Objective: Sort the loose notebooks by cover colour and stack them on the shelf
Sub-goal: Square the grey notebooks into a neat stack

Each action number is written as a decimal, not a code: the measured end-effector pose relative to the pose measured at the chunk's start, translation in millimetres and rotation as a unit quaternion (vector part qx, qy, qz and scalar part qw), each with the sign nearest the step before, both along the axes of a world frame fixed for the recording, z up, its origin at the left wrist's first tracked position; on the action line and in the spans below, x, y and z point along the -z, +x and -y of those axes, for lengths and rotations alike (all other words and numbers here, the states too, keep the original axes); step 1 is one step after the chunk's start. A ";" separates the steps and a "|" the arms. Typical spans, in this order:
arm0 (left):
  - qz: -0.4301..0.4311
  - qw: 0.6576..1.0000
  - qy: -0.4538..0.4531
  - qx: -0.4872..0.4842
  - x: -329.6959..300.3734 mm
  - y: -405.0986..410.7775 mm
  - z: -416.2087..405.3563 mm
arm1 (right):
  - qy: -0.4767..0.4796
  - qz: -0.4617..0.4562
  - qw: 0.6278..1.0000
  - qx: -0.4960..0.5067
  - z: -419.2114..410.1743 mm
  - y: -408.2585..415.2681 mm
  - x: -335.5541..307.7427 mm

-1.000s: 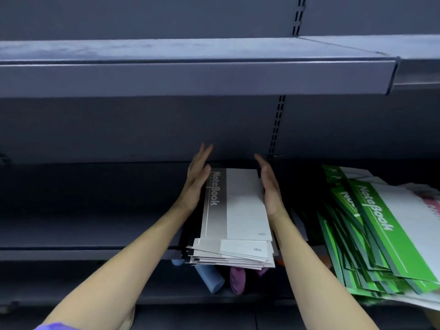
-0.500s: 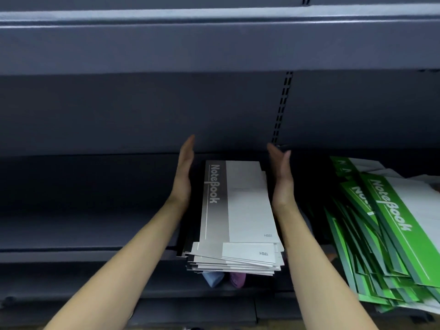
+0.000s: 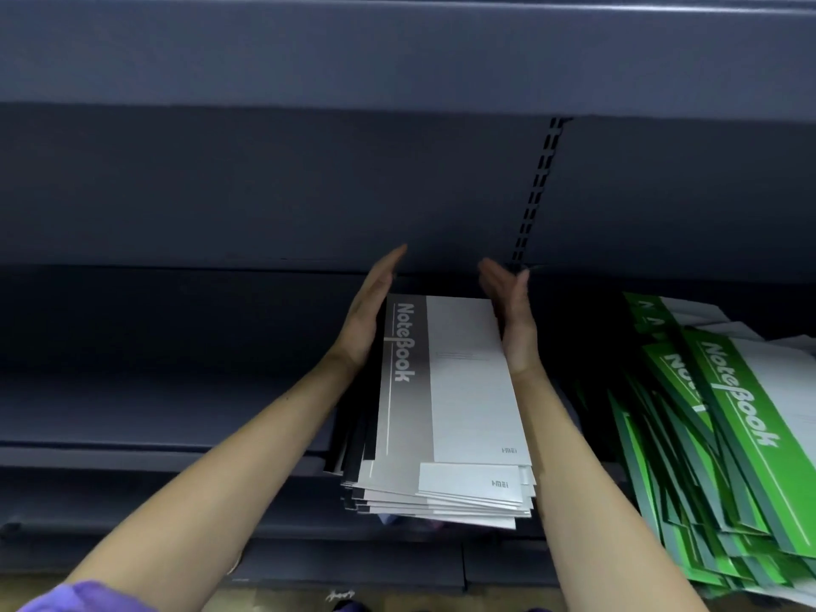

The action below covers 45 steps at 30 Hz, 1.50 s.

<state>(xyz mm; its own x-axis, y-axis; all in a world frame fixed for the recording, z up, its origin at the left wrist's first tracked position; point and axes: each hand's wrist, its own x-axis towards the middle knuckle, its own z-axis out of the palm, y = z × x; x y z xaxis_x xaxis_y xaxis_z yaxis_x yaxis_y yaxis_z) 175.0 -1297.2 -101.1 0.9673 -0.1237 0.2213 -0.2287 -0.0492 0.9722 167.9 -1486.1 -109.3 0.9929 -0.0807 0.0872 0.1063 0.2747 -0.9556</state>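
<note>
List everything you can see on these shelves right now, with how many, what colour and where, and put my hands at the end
grey notebooks: one stack, exact count unclear, grey and white covers marked NoteBook, centre of the shelf, overhanging its front edge
green notebooks: one loose, fanned pile, count unclear, green and white covers, right end of the same shelf
shelf: one, dark grey-blue, carrying both piles
upper shelf: one, dark grey-blue, across the top of the view
slotted upright: one, dark, in the back panel behind the grey stack
purple sleeve: one, bottom left corner
left hand: fingers straight, flat against the left side of the grey stack
right hand: fingers straight, flat against the right side of the grey stack
</note>
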 end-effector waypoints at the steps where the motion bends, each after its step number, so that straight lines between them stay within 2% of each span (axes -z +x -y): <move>1: -0.011 1.000 -0.009 -0.017 1.5 -2.0 -1.7 | -0.017 -0.004 1.000 0.010 1.2 -7.4 0.7; 7: -0.026 0.999 -0.047 0.009 11.7 -19.6 2.6 | -0.038 -0.002 0.997 -0.072 -0.9 -32.7 0.2; 9: 0.006 0.999 -0.039 0.007 11.4 -19.4 3.9 | -0.055 0.010 0.997 -0.055 -2.3 -31.2 -0.7; 11: 0.002 0.999 -0.035 -0.019 5.5 -22.9 2.0 | -0.063 0.016 0.998 -0.025 -0.6 -35.7 -6.7; 14: -0.019 0.996 -0.075 -0.051 -0.7 -39.4 -4.4 | -0.051 0.013 0.999 0.003 6.4 -51.3 -4.7; 16: -0.012 0.993 -0.101 -0.054 5.8 -58.5 -5.7 | -0.015 0.020 1.000 -0.019 7.9 -63.4 1.6; 19: 0.016 0.996 -0.075 0.041 19.1 -70.3 -0.3 | -0.021 0.021 0.996 -0.083 3.4 -72.9 3.0; 22: 0.013 1.000 -0.001 0.027 22.0 -61.5 -1.5 | -0.020 0.014 0.997 -0.073 3.7 -70.6 5.1; 26: 0.014 1.000 -0.008 0.014 8.7 -71.6 -3.5 | -0.073 -0.003 0.997 -0.019 0.6 -78.9 -3.6; 28: 0.008 0.999 -0.041 0.011 3.7 -80.9 -5.2 | -0.054 -0.010 0.998 0.022 8.5 -84.6 -2.8; 31: -0.026 0.987 -0.157 -0.001 6.3 -98.1 -6.7 | -0.024 0.001 0.999 0.025 18.0 -96.2 6.1; 34: 0.011 0.996 -0.088 0.024 20.0 -113.0 4.9 | -0.075 -0.014 0.996 -0.043 10.3 -105.8 9.9; 37: 0.005 0.995 -0.101 0.014 19.8 -107.7 12.9 | -0.105 -0.002 0.993 -0.046 9.3 -105.9 8.7; 43: 0.001 0.999 -0.006 0.034 12.5 -98.6 7.8 | -0.086 -0.018 0.995 -0.055 13.5 -106.7 -7.6; 45: -0.007 0.999 -0.030 0.033 13.8 -100.2 5.3 | -0.064 -0.033 0.996 -0.046 14.5 -109.8 -5.4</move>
<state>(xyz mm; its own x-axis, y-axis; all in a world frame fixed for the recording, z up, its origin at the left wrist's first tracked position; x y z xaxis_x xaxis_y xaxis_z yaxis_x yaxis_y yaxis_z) 74.8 -1302.5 -114.9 0.9605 -0.1746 0.2166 -0.2158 0.0237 0.9762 58.2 -1500.7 -104.0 0.9995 0.0195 0.0256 0.0222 0.1562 -0.9875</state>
